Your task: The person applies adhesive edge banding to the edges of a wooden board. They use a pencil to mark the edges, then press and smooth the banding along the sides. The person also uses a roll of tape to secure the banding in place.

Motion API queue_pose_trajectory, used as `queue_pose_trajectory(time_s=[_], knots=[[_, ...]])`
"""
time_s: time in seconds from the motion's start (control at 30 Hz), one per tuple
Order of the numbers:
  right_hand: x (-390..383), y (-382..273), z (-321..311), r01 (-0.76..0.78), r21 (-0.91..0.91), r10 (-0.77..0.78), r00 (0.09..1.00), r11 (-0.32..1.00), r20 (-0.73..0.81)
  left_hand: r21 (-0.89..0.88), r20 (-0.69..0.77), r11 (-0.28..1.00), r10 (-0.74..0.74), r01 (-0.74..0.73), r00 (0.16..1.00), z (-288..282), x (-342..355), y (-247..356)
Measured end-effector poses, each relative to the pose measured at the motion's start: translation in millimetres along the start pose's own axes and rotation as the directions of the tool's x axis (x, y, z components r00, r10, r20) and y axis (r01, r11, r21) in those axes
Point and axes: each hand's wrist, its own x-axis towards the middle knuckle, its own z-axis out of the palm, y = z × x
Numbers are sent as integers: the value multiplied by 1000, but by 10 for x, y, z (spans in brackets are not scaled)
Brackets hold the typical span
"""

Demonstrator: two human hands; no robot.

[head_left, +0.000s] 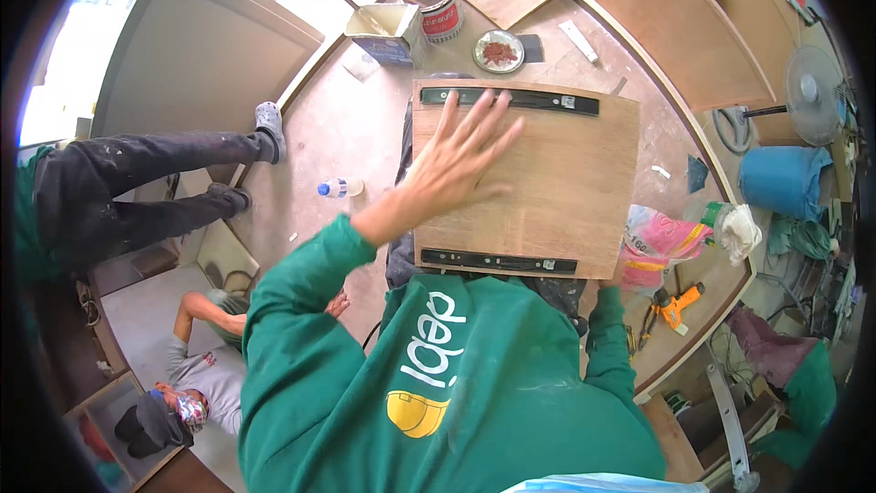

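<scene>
Head view: left hand (pixel 461 157), fingers spread, lies flat on the plywood panel (pixel 557 187) (rails running crosswise); right hand (pixel 613 274) mostly hidden at its near-right corner, grip unclear.

Green long-sleeved sweatshirt worn, sleeves drawn down to both wrists. White lettering and yellow helmet-shaped emblem printed on chest. Left hand (pixel 453 157) bare, no glove, ring or watch seen; cuff ended at wrist, well behind fingers (pixel 493 119). Right hand (pixel 610 276) mostly hidden; only green sleeve shown leading to it.
</scene>
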Motion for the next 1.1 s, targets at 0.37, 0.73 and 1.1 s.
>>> queue_pose_trajectory(time_s=[0.37,0.73,1.1], knots=[[-29,-1330,-1415,179,539,89,896,823,-435,-380,-178,663,-737,645,652,134,-1294,-536],[-367,-3690,-1228,414,507,-379,909,756,-176,-561,-365,783,-524,267,769,-54,-239,41],[-542,-4495,-438,795,-62,-759,597,603,261,-863,-131,495,-416,103,900,-278,148,522]])
